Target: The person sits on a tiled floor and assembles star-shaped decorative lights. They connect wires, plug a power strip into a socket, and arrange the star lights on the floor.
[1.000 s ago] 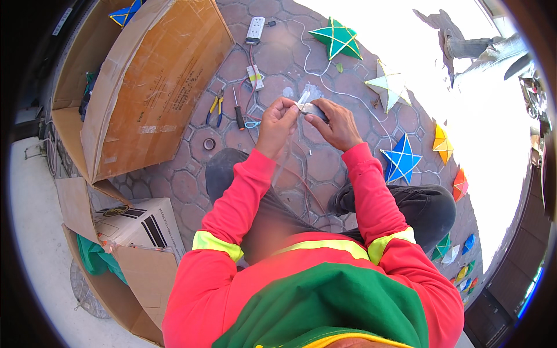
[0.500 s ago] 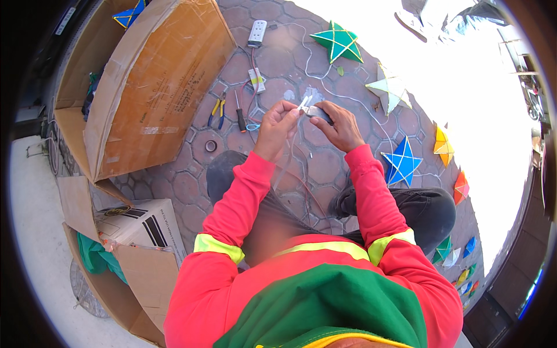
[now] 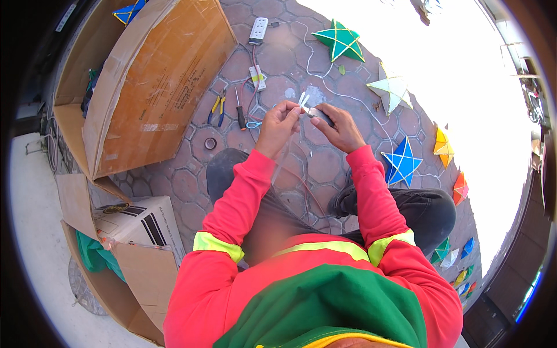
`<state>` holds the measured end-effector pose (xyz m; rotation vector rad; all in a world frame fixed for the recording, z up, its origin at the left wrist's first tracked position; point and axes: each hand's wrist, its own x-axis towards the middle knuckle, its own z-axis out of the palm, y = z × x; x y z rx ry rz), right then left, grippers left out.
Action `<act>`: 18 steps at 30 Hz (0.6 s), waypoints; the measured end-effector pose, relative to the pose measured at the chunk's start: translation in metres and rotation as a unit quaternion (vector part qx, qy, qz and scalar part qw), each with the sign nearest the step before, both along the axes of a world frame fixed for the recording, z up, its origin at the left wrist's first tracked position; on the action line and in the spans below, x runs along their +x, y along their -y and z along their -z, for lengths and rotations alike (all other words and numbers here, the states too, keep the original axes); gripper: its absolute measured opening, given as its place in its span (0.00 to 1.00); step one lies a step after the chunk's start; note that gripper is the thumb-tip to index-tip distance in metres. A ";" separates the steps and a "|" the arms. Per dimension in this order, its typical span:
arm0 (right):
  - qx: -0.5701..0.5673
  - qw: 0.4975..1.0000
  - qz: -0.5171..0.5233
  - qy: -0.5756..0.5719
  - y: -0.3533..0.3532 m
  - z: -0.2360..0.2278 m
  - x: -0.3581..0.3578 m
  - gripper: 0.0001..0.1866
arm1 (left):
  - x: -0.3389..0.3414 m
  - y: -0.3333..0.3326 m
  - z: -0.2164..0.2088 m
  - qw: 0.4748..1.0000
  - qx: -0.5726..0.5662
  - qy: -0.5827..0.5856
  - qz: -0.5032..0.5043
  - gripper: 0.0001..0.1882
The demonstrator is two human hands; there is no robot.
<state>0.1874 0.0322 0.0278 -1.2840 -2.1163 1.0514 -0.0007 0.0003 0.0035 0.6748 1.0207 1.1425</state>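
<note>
My left hand [image 3: 279,120] and my right hand [image 3: 339,126] meet over the paved floor, both in red sleeves. Between the fingertips sits a small clear plastic piece [image 3: 303,102] with thin wires running from it. My left hand pinches the clear piece; my right hand grips a small dark part [image 3: 319,113] joined to it. A clear strip and a red wire [image 3: 301,185] hang down from my hands toward my lap. On the floor just left of my hands lie yellow-handled pliers [image 3: 217,108] and a screwdriver [image 3: 239,113].
A big flattened cardboard box [image 3: 156,87] lies at left, smaller boxes [image 3: 136,223] near my left elbow. A white power strip [image 3: 258,30] lies ahead. Star lanterns dot the floor: green [image 3: 340,42], pale [image 3: 391,90], blue [image 3: 401,162]. A tape roll [image 3: 210,143] sits nearby.
My hands stay together on the small clear piece; the fingers shifted slightly. The view tilted a little.
</note>
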 end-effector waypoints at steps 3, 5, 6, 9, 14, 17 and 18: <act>0.016 1.000 -0.011 0.009 0.001 -0.006 -0.005 0.20 | 0.002 0.000 -0.001 1.000 0.013 -0.009 -0.016 0.04; 0.026 0.999 -0.022 0.012 0.002 -0.010 -0.007 0.20 | 0.002 0.000 -0.001 0.999 0.029 -0.001 -0.019 0.04; 0.028 0.999 -0.020 0.016 0.003 -0.011 -0.008 0.20 | 0.002 0.000 -0.001 1.000 0.021 -0.009 -0.020 0.03; 0.051 0.998 -0.023 0.030 0.003 -0.013 -0.010 0.20 | 0.001 0.000 0.000 1.000 0.013 -0.020 -0.018 0.03; 0.033 0.999 -0.003 0.034 0.002 -0.006 -0.008 0.21 | 0.002 0.000 0.000 0.999 0.018 -0.027 -0.035 0.03; 0.041 0.998 0.019 0.032 0.001 0.000 -0.007 0.20 | 0.001 -0.001 0.000 0.999 0.016 0.022 -0.035 0.03; 0.038 0.999 0.024 0.028 0.001 0.001 -0.006 0.20 | 0.000 -0.001 0.000 0.999 0.017 0.032 -0.031 0.03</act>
